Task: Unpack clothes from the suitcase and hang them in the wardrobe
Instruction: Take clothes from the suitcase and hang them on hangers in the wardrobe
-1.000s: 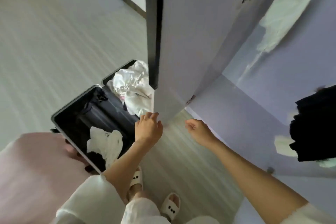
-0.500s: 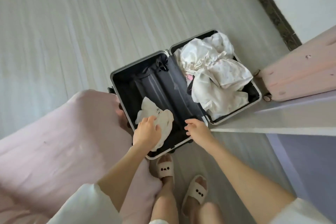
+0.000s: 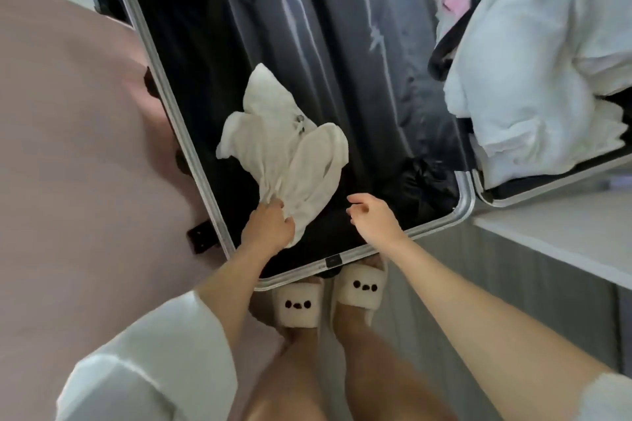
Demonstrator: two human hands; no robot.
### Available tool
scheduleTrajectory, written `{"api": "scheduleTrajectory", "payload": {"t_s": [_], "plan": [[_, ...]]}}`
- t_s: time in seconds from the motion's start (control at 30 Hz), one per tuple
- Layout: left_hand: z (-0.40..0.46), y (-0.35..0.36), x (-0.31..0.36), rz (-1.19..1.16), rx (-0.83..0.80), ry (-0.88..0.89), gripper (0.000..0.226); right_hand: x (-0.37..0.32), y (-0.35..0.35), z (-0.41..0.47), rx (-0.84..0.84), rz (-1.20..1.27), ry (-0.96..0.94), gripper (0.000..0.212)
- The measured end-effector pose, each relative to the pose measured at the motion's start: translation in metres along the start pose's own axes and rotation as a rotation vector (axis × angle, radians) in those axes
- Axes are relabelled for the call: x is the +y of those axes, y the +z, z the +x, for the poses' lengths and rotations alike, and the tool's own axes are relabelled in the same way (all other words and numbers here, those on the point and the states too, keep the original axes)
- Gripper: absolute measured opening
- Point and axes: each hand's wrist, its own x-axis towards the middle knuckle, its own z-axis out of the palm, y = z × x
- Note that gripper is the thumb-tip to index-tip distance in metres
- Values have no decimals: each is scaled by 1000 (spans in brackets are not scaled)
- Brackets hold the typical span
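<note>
One suitcase [image 3: 191,133], two hands: left hand [image 3: 268,227], right hand [image 3: 372,217].

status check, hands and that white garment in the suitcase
Left hand gripping the white garment at its near end. Right hand open, empty, over the dark suitcase half. More white clothes piled in the other half. Nothing blocking.

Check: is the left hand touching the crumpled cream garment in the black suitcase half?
Touching. The head view shows the left hand pinching the crumpled cream garment's near edge.
</note>
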Motion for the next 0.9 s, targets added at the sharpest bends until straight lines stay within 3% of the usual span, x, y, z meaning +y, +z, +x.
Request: {"api": "scheduleTrajectory", "payload": {"t_s": [0.13,0.23,0.3,0.53,0.63,0.8,0.9], "plan": [[30,32,-15,49,-103,-64,68,26,7,32,-14,-4,48,33],[27,40,-18,48,-96,-70,56,34,5,32,-2,11,71,33],[11,32,-10,-77,-112,-30,51,31,0,19,-4,21,81,33],[-101,-71,62,-405,58,34,23,-35,-43,-94,-5,66,-22,35],[-161,-117,86,-431,84,53,33,-69,-68,-153,29,90,-99,34],[-298,-195,129,-407,82,308,11,-130,-115,-271,134,76,-284,42],[-369,-229,148,-408,22,474,12,-145,-133,-325,220,-49,-452,53]]}}
